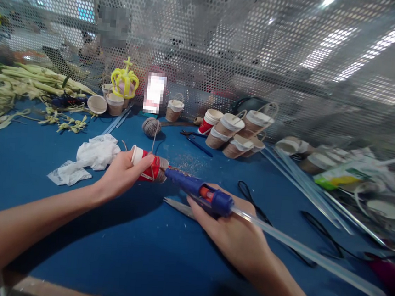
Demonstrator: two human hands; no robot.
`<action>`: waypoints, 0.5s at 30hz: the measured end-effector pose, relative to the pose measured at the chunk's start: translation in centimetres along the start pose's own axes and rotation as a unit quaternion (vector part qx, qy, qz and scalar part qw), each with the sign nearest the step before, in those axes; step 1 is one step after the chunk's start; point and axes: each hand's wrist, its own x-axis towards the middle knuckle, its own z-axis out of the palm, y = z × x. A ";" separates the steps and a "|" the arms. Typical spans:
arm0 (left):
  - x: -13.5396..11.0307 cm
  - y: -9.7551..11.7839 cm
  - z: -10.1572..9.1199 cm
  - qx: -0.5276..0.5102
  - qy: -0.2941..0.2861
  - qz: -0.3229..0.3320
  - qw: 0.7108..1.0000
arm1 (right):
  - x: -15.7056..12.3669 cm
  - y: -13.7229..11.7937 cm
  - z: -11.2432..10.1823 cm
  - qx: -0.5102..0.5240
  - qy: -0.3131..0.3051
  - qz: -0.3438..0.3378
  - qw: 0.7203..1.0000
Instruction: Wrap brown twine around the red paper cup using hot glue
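My left hand (122, 171) is closed around a red and white paper cup (150, 168), which lies tilted on its side in the air. Grey twine is wound round the cup's end, and a strand runs back to a ball of twine (151, 127). In my right hand (235, 229) is a blue hot glue gun (194, 187), its nozzle at or very near the twine-wrapped end. A long clear glue stick (306, 252) sticks out of its rear. Scissors (180, 207) lie on the table below the gun, their handles hidden by my right hand.
Twine-covered little baskets (231, 132) are stacked at the back right, beside pliers (198, 143). Loose glue sticks (304, 189) and a black cord (255, 201) lie to the right. Crumpled white cloth (96, 153), a yellow crown (125, 82) and pale artificial flowers (33, 83) are left. A perforated metal screen (206, 43) closes the back.
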 end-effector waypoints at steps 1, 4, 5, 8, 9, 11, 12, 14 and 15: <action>0.0 -0.1 0.0 0.002 0.000 0.003 1.000 | 0.0 0.0 0.0 0.000 0.000 0.001 1.000; 0.0 -0.2 0.0 0.005 0.002 0.010 1.000 | 0.1 -0.1 0.0 -0.005 0.010 0.005 1.000; 0.0 -0.2 0.0 0.006 0.004 0.013 1.000 | 0.2 -0.1 0.0 -0.006 0.012 0.003 1.000; 0.0 -0.3 0.0 0.011 0.006 0.024 1.000 | 0.2 -0.1 0.0 -0.012 0.017 -0.006 1.000; 0.0 -0.3 0.0 0.013 0.006 0.028 1.000 | 0.2 -0.1 0.0 -0.015 0.016 -0.009 1.000; 0.0 -0.3 0.0 0.019 0.007 0.032 0.999 | 0.2 0.0 0.0 -0.024 0.016 -0.012 1.000; 0.0 -0.3 0.0 0.022 0.008 0.033 0.999 | 0.2 0.0 0.0 -0.026 0.014 -0.011 0.999; -0.1 -0.3 0.0 0.026 0.008 0.037 0.999 | 0.2 0.0 0.0 -0.028 0.013 -0.011 0.999; -0.1 -0.2 -0.1 0.028 0.007 0.039 0.999 | 0.3 0.0 0.0 -0.029 0.015 -0.012 0.999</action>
